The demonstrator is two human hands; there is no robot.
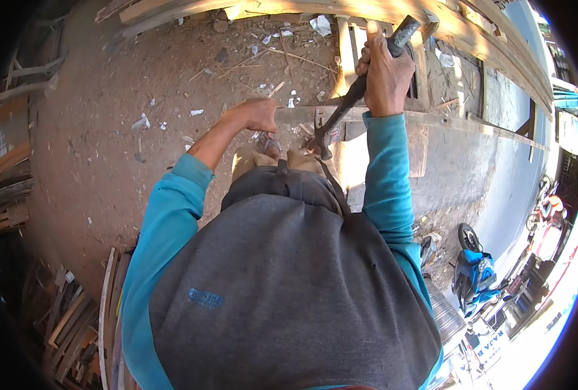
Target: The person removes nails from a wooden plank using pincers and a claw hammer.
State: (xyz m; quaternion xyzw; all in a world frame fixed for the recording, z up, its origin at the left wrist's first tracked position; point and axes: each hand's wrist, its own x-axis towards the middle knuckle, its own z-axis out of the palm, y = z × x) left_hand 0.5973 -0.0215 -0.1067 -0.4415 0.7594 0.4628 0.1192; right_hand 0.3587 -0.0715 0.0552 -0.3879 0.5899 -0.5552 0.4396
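Observation:
My left hand (257,116) is closed around the near end of a long, narrow wooden board (445,121), which stretches away to the right in front of my body. In my right hand (390,77) is a hammer (349,101), gripped by its dark handle with the thumb pointing up along it. The handle slants down and left, and the hammer's head is close to my legs, by the board. Whether the head touches the board I cannot tell.
Long timber beams (315,9) run across the front. Scrap wood is piled at the lower left (74,325) and left edge (6,195). Paper bits and splinters litter the dirt ground (139,84). A blue motorbike (477,273) stands at the right beside the road.

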